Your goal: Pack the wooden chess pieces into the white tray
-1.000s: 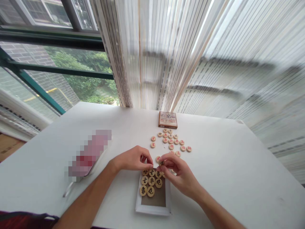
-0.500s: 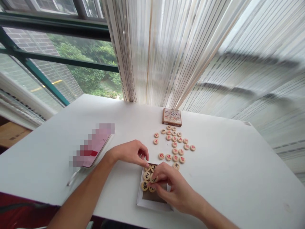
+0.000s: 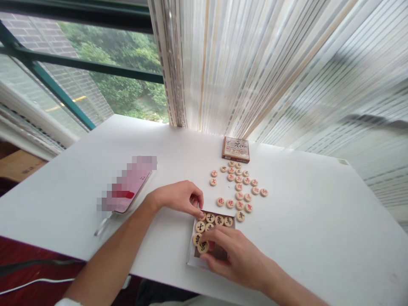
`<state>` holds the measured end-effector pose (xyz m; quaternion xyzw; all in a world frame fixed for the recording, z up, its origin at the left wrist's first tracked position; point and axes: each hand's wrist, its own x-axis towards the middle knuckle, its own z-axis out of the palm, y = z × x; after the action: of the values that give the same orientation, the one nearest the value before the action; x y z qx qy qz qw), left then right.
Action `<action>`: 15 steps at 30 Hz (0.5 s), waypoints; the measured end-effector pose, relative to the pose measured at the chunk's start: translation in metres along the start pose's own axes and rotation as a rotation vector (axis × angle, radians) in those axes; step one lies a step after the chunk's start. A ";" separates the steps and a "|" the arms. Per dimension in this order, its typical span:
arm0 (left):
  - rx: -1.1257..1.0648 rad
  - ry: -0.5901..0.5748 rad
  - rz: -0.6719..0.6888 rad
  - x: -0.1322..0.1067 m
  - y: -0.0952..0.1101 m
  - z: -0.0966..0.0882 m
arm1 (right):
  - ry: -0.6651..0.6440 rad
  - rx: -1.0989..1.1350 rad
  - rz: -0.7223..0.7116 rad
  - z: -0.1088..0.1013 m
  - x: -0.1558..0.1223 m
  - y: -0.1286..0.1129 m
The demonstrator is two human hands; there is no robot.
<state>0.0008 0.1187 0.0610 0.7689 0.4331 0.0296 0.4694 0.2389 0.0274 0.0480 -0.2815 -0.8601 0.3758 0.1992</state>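
An open shallow box [image 3: 192, 256] with white walls and a brown floor lies at the table's near side. Rows of round wooden xiangqi pieces with black characters [image 3: 219, 220] sit inside it. My left hand [image 3: 180, 197] is at the box's far left corner, thumb and fingertips closed on the edge there, touching the corner piece. Between the thumb and fingers of my right hand [image 3: 236, 253] is a black-character xiangqi piece [image 3: 203, 247], low over the box's left column, overlapping the piece beside it. That hand hides the box's right part.
Loose xiangqi pieces, mostly with red characters [image 3: 239, 179], lie spread beyond the box. A printed box lid [image 3: 236, 149] rests behind them by the curtain [image 3: 210, 63]. On the left lies a pink phone [image 3: 140, 180], partly blurred out. The white table [image 3: 302, 238] meets the window.
My right hand has shifted toward the near left part of the box, its piece moving with it and uncovering the far row. My left hand keeps to the corner. The view has tilted down slightly.
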 end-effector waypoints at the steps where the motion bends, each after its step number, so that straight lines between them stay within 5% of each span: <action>1: 0.001 0.001 0.001 0.000 0.000 0.000 | -0.007 -0.043 -0.026 0.000 -0.001 0.000; 6: 0.004 -0.003 -0.005 0.000 0.000 0.000 | -0.027 -0.063 -0.077 0.002 -0.002 0.002; 15: 0.031 -0.004 -0.011 0.000 0.001 0.000 | -0.084 0.137 0.076 0.007 -0.003 -0.004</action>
<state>0.0012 0.1181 0.0618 0.7738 0.4367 0.0189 0.4584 0.2358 0.0200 0.0464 -0.2834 -0.8289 0.4523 0.1671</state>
